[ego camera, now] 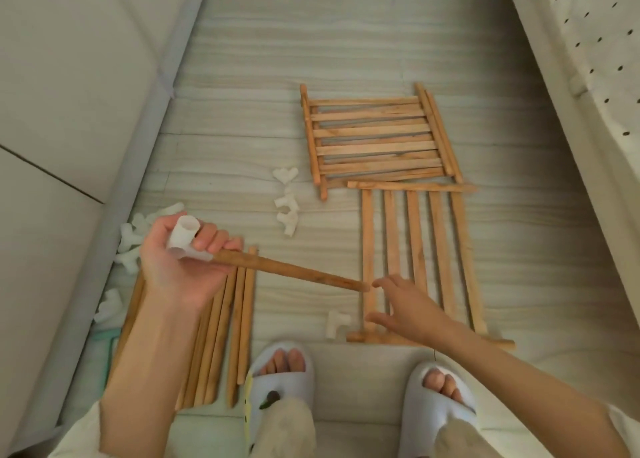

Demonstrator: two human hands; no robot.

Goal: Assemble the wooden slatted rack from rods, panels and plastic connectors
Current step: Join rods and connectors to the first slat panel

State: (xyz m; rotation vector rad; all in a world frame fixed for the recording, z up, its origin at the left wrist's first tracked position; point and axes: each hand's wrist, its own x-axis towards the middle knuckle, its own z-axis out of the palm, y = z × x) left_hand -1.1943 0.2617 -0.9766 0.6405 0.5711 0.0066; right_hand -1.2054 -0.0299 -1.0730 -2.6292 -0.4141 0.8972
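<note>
1. My left hand (180, 267) has its grip clenched round a white plastic connector (185, 237) with one wooden rod (291, 270) already pushed into it; the rod points toward 3 o'clock, and its free end lies just beside the fingertips of my right hand (405, 305).
2. My right hand is released, fingers spread and holding nothing, hovering over the near slatted panel (422, 263) at 4 o'clock of the view.
3. That near panel lies flat on the floor (242, 128), slats running away from me. A single loose connector (336, 324) sits just beside its near left corner.
4. Past it, at 1 o'clock, is a stack of slatted panels (377, 135), slats crosswise; I think it is two or more panels, but the overlap makes the count unsure.
5. A bundle of spare rods (221, 336) lies under my left forearm at 7 o'clock, untouched. More connectors are scattered at 9 o'clock by the wall (130, 246), and a small cluster (287, 201) sits near the centre.
6. Progress, as I judge it: very early. Only one rod-to-connector joint is made. No panel is joined to a frame, nothing stands upright, and nearly all rods and connectors are still loose.
</note>
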